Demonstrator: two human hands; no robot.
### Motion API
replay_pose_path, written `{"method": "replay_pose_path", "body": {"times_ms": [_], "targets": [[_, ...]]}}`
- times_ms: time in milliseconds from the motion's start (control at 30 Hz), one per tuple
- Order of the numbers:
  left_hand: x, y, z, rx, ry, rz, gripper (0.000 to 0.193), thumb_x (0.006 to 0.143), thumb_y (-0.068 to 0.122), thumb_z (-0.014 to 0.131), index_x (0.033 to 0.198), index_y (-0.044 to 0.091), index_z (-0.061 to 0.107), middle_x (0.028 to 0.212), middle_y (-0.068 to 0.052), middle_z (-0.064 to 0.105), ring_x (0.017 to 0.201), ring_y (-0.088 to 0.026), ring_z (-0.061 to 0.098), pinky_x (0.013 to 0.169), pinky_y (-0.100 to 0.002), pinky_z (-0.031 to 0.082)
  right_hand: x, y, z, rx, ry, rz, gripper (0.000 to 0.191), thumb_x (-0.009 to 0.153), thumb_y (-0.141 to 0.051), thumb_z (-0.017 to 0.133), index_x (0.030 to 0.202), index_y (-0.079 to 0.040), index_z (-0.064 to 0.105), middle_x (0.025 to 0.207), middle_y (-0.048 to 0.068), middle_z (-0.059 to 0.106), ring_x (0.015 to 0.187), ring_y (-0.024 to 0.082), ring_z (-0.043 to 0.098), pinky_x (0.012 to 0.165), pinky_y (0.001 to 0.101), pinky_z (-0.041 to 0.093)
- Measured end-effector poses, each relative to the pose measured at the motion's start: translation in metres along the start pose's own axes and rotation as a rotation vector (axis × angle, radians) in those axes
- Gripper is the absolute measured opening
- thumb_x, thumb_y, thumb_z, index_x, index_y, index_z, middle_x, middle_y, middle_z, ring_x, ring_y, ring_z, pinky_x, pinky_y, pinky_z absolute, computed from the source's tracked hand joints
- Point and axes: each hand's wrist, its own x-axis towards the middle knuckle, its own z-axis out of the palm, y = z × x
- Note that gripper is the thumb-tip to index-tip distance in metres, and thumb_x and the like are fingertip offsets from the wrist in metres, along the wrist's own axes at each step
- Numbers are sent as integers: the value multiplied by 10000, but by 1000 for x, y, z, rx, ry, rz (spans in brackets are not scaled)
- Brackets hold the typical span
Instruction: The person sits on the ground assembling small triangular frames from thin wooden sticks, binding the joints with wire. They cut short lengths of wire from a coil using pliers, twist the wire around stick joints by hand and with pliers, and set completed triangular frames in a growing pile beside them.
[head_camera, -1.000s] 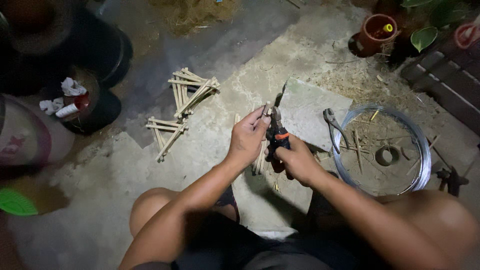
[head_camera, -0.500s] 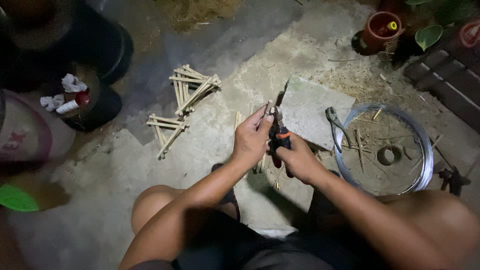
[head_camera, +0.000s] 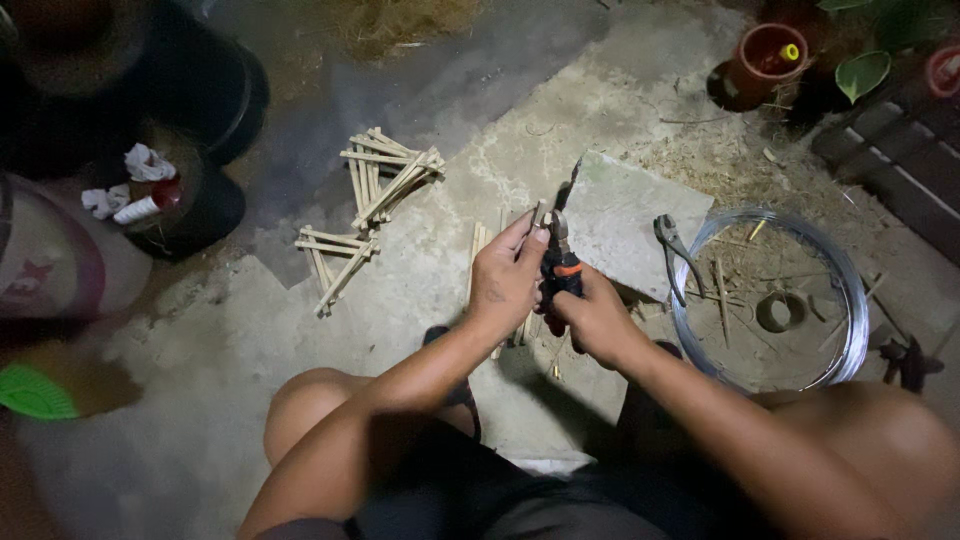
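Over the concrete floor (head_camera: 250, 390) our right hand (head_camera: 600, 320) grips the pliers (head_camera: 560, 265), left hand (head_camera: 505, 280) pinching sticks (head_camera: 528, 225); we should twist steadily.

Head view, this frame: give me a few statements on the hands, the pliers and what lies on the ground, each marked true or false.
1. The right hand grips pliers with black and orange handles. True.
2. The left hand rests flat on the ground. False: it is raised, its fingers up at the pliers' head.
3. A coil of wire lies on the ground to the right of the hands. True.
4. A second pair of pliers hangs from the terracotta pot. False: it lies at the left edge of the coil.
5. Two bundles of assembled wooden sticks lie to the left of the hands. True.
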Motion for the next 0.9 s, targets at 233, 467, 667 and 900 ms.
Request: {"method": "replay_pose_path", "body": {"times_ms": [233,467,667,900], "targets": [[-3,6,0,21,15,29,405,1050,294,576,1397,95,639,721,40,586,529,-23,468,452,-220,402,2,-1,0,-22,2,-54,195,810,-54,523,987,-20,599,711,67,606,591,165,588,516,306,467],[1,-2,1,33,52,46,411,1043,278,583,1405,91,635,778,51,602,596,-24,488,498,-216,440,3,1,2,-35,18,5,200,817,-48,514,1003,-25,584,713,61,609,566,161,565,471,325,433],[2,-6,1,8,52,36,408,1041,260,577,1412,95,624,770,57,586,603,-25,496,488,-221,455,7,7,2,84,-1,3,156,847,-58,551,998,-39,586,691,48,591,550,152,540,476,319,440],[5,-10,5,19,45,24,409,1038,264,584,1401,85,642,689,46,542,551,-42,488,481,-239,457,14,18,-3,4,57,36,115,852,-75,584,959,-42,606,671,55,591,542,161,562,486,332,473]]}}
